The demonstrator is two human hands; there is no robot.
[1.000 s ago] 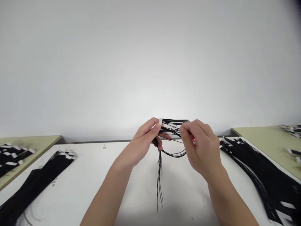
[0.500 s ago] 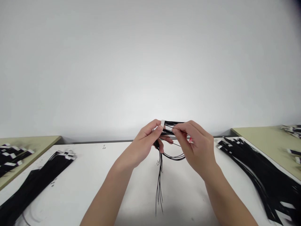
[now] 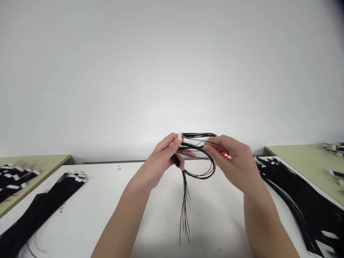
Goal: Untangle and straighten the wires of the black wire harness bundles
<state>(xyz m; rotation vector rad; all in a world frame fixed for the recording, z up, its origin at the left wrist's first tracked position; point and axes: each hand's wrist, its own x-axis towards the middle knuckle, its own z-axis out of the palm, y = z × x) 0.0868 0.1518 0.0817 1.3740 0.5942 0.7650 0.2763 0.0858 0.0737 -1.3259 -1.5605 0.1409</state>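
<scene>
Between thumb and fingers, my left hand (image 3: 165, 156) grips a white connector (image 3: 180, 137) with black wires (image 3: 197, 135) running out of it to the right. A black sleeve-like part (image 3: 175, 159) of the wire harness also lies in that palm. Below the hand, a loop (image 3: 212, 171) of the wires curves round, and loose wire ends (image 3: 184, 215) hang down. My right hand (image 3: 232, 157) is closed, with thumb and forefinger pinched on one or more thin black wires. A small red and white piece (image 3: 225, 155) shows beside its palm, partly hidden.
A bundle of black wires (image 3: 40, 208) with white connectors lies on the white table (image 3: 107, 208) at left, and a larger bundle (image 3: 301, 200) lies at right. Greenish side boards (image 3: 57, 161) on both sides carry more wire pieces. A pale wall (image 3: 172, 71) stands behind.
My right hand has moved right, away from the left, and the wire loop is spread wider. The white connector has shifted slightly left and up with my left hand.
</scene>
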